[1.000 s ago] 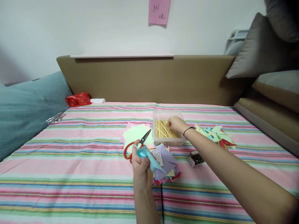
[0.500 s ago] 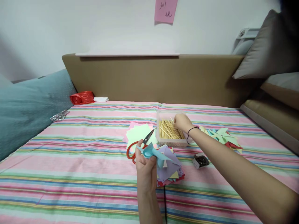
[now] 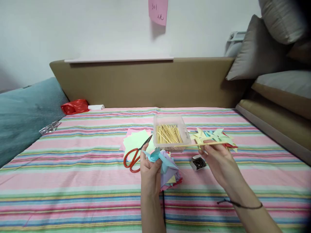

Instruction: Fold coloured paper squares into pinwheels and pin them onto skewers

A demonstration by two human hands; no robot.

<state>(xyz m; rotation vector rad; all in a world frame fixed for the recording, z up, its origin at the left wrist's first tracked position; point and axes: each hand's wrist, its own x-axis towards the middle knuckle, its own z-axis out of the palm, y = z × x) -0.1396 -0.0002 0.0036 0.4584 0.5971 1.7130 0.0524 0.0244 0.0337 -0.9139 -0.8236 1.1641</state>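
Note:
Between its thumb and fingers, my left hand holds a blue paper pinwheel, its blades folded in toward the middle. My right hand pinches a thin wooden stick, which lies almost level and points left. Behind the stick's left end stands a clear plastic box of similar sticks. Under the blue pinwheel is a pile of coloured paper pieces, purple on top. Red-handled scissors rest with their blades over pale green sheets.
Finished-looking paper pinwheels lie at the right behind my right hand. A small open box holds dark little pins or fasteners. Along the back left are a red plastic bundle and a white packet. Grey cushions lean at right.
My right hand has come out of the plastic box toward me and to the right, bringing a wooden stick. My left hand still holds the blue pinwheel. The view has turned slightly right.

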